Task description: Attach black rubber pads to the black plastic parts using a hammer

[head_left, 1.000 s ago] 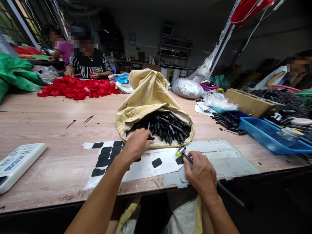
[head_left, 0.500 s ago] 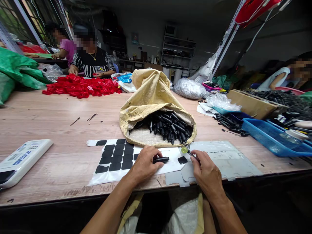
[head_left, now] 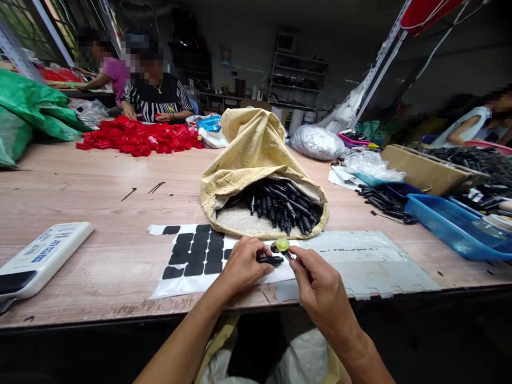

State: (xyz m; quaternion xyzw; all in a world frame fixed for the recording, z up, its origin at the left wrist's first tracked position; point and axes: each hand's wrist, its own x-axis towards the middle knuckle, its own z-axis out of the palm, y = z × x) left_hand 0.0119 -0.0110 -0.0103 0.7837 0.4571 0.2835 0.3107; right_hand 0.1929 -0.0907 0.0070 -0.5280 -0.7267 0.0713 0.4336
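My left hand [head_left: 246,266] is closed on a black cylindrical piece [head_left: 271,260] above the white sheet. Fingers pinched, my right hand [head_left: 316,272] grips a small tool with a round yellow-green end [head_left: 282,245], close to the tip of the black piece. Dark rounded squares cover much of the white sheet [head_left: 160,289] left of my hands. Under and beside my right hand lies a grey flat board [head_left: 372,266]. Just beyond, a tan sack [head_left: 256,144] lies open toward me with many black pieces [head_left: 286,205] inside.
A white device [head_left: 44,261] sits at left. Red pieces [head_left: 140,136] are heaped before two people at back left. Blue tray [head_left: 448,224], brown cardboard [head_left: 424,168] and more black parts [head_left: 384,200] stand at right, where another person is partly visible. Table's front edge runs below my hands.
My right hand has moved left, bringing the yellow-green end of its tool beside the black piece. My left hand still holds that piece. The view has shifted slightly.
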